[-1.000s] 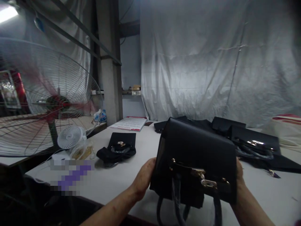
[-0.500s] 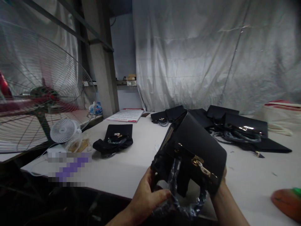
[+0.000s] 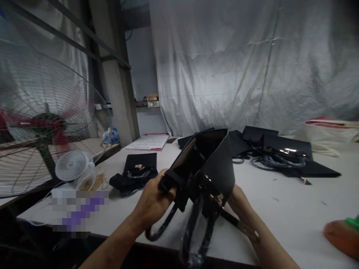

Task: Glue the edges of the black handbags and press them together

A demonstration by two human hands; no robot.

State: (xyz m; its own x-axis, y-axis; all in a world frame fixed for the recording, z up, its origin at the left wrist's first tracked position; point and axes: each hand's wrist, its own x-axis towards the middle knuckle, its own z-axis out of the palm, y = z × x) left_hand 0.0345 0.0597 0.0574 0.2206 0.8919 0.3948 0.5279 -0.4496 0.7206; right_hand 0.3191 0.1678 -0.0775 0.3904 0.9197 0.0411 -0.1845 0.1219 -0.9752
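Note:
A black handbag [image 3: 221, 160] with gold-coloured hardware is held up above the near part of the table, its mouth gaping and tilted toward me. Its plastic-wrapped handles hang down at the front, and a strap with a metal end sticks out to the right. My left hand [image 3: 155, 200] grips the bag's left edge, thumb and fingers closed on it. At the right side is my right hand [image 3: 235, 194], pressed against the bag; its fingers are hidden behind it.
Another black handbag [image 3: 140, 170] lies left on the white table [image 3: 280, 220]. Several more black bags [image 3: 288, 147] are heaped at the back right. A small white fan [image 3: 74, 164], a large caged fan [image 3: 56, 123], printed sheets [image 3: 147, 142] and an orange bottle [image 3: 340, 237] stand around.
The handbag has turned and tipped, so its open mouth now shows instead of its front panel. My left hand has moved left and up along its edge.

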